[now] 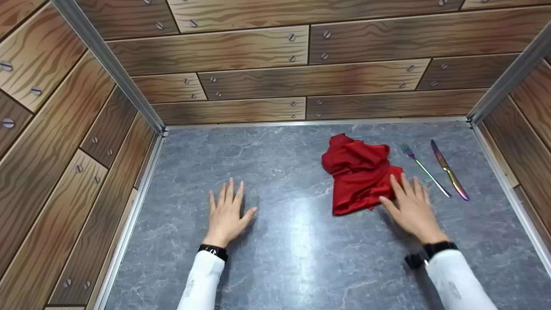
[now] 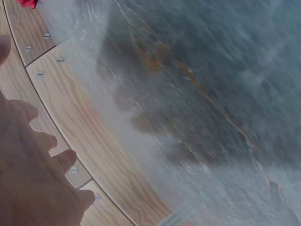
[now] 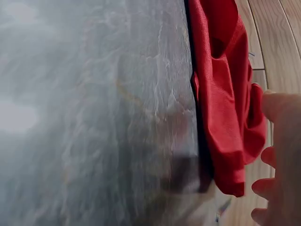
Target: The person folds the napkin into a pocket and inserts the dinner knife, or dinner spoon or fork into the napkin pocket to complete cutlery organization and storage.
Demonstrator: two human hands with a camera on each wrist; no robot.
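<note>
A crumpled red cloth (image 1: 361,172) lies on the grey marbled surface, right of the middle. My right hand (image 1: 411,211) is spread over the cloth's lower right edge; whether its fingertips touch the fabric I cannot tell. In the right wrist view the red cloth (image 3: 228,94) stands beside the fingers of the right hand (image 3: 287,150), which hold nothing. To the left, my left hand (image 1: 226,215) hovers above the surface with fingers straight and spread. The left wrist view shows this hand (image 2: 37,174) with its shadow on the surface apart from it.
Right of the cloth lie an iridescent fork (image 1: 426,170) and an iridescent knife (image 1: 449,170), side by side and slanted. Wood-patterned panels (image 1: 258,51) wall the surface at the back and both sides, with a metal strip (image 1: 275,124) along the back edge.
</note>
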